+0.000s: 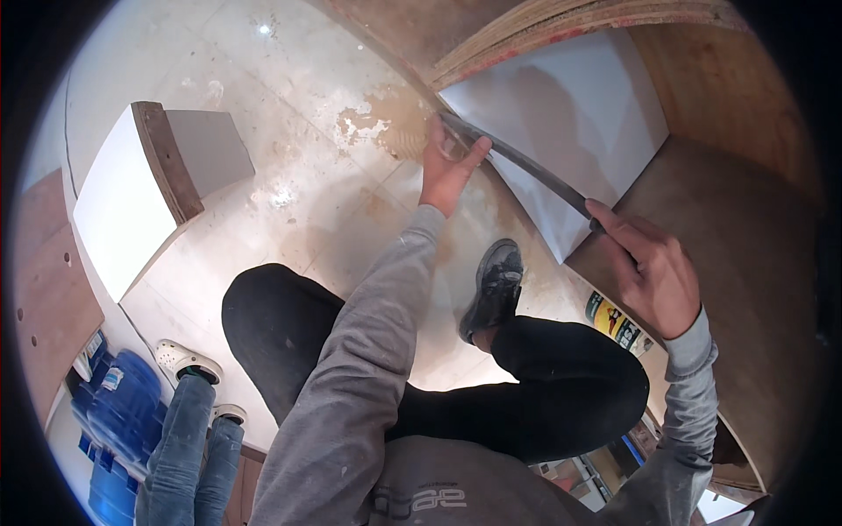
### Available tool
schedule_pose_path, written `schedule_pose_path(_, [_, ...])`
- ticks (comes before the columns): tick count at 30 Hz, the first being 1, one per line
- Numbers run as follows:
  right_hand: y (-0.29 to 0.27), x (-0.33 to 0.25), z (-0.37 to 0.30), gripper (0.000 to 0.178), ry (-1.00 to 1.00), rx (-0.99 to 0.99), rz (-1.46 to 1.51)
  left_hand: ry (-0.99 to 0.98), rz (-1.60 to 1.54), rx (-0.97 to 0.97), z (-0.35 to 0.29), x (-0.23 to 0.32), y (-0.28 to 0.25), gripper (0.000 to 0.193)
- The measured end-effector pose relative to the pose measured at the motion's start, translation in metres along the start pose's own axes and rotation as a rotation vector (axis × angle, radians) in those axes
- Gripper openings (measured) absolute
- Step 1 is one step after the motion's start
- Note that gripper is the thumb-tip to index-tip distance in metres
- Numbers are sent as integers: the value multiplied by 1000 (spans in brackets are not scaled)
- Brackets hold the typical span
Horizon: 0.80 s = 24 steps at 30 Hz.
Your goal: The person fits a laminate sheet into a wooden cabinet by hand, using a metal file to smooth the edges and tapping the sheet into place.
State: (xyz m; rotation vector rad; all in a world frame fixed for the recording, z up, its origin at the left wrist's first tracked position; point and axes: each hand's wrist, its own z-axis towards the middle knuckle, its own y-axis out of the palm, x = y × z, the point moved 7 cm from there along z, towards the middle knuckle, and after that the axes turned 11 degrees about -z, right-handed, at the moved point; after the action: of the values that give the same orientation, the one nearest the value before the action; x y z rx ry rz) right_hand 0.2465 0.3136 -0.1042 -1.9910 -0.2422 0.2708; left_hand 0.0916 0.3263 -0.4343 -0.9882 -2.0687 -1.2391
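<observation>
A long, narrow, dark grey strip that looks like a flat file (539, 173) runs slantwise along the near edge of a white-faced panel (574, 114). My left hand (447, 165) has its thumb and fingers around the far end of the file. At the near end, my right hand (656, 273) grips it, the index finger laid along its top; the fingers partly hide the dark handle. Whether the file touches the panel's edge, I cannot tell. Brown board (728, 237) adjoins the white face on the right.
A white panel piece with a brown edge (167, 162) stands on the stained floor (307, 210) at left. Another person's jeans legs (180, 447) and blue water jugs (123, 403) are lower left. A yellow-and-dark container (614, 323) sits beneath my right arm. Layered board edges (561, 31) curve above.
</observation>
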Motion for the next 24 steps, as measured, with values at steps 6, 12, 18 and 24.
schedule_pose_path(6, [-6, -3, 14, 45, 22, 24, 13, -27, -5, -80, 24, 1, 1, 112])
schedule_pose_path(12, [4, -10, 13, 47, -49, 60, -73, -77, -49, -132, 19, -11, -4, 108])
schedule_pose_path(18, [-7, -7, 7, 45, 65, -40, -71, 23, 15, -148, 11, 23, 16, 94])
schedule_pose_path(24, [11, -18, 23, 45, -65, 69, -175, -10, 76, -264, 38, 9, -7, 95])
